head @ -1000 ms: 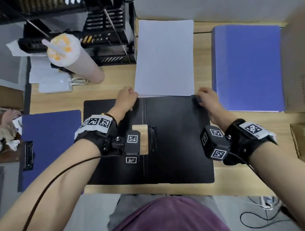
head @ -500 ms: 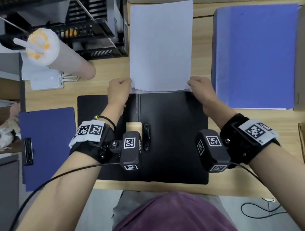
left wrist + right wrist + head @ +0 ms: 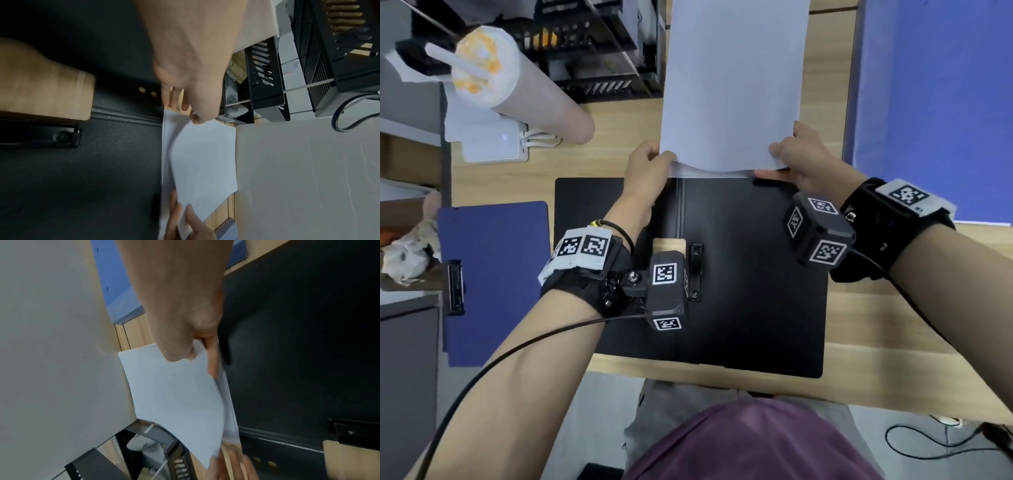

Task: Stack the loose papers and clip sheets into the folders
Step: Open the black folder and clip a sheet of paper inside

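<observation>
A dark blue clipboard (image 3: pixel 493 274) lies far left on the surface (image 3: pixel 500 178). The left hand (image 3: pixel 647 168) pinches the near left corner of the paper stack (image 3: pixel 732 85), just beyond the open black folder (image 3: pixel 750 274); the right hand (image 3: pixel 801 157) pinches the right corner. A blue folder (image 3: pixel 935 102) lies far right.

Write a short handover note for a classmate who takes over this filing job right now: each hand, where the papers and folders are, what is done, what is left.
Left hand: pinching the near left corner of the paper stack.
Right hand: pinching the near right corner, thumb on top.
The stack's near edge is lifted, just beyond the open black folder; the folder's clip holds no paper yet.
A blue folder lies to the right, a blue clipboard to the left.
Done: stack gathered, both grips set.
Left: bring the stack onto the black folder, clip it, then deal with the blue ones.
</observation>
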`<move>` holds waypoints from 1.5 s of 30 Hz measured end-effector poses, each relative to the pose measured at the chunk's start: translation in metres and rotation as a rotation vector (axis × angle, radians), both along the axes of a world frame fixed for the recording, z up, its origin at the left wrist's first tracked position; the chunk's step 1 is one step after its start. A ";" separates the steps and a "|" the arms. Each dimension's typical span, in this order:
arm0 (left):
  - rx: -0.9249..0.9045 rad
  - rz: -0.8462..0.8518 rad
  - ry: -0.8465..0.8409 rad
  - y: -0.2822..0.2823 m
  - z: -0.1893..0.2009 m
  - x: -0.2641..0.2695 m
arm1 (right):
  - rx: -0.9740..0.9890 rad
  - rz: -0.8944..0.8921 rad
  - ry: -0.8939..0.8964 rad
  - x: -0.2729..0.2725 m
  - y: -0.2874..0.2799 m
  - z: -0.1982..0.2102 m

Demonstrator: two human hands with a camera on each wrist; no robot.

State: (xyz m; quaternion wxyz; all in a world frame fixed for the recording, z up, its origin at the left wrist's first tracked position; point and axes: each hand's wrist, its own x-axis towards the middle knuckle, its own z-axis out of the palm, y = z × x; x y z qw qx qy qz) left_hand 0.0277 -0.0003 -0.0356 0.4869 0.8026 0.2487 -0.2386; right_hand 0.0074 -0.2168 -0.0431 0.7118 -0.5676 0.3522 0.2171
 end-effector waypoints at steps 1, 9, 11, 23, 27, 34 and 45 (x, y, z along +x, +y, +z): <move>-0.015 0.009 0.008 0.002 0.002 -0.001 | 0.020 -0.030 -0.023 -0.002 0.000 0.002; -0.374 0.054 0.021 0.010 0.018 -0.007 | 0.054 0.025 -0.155 -0.064 -0.017 0.041; -0.418 0.056 0.023 0.007 0.022 -0.010 | 0.072 0.090 -0.157 -0.090 -0.015 0.041; -0.298 -0.133 0.106 0.061 0.011 -0.103 | 0.009 0.122 0.031 -0.222 0.054 0.009; -0.242 -0.280 0.110 0.102 0.010 -0.141 | -0.044 0.117 0.051 -0.247 0.082 0.015; -0.370 -0.432 -0.079 0.128 0.069 -0.157 | -0.272 0.042 -0.136 -0.224 0.118 0.074; -0.382 -0.224 -0.539 0.150 0.162 -0.119 | -0.331 0.007 -0.586 -0.158 0.147 0.179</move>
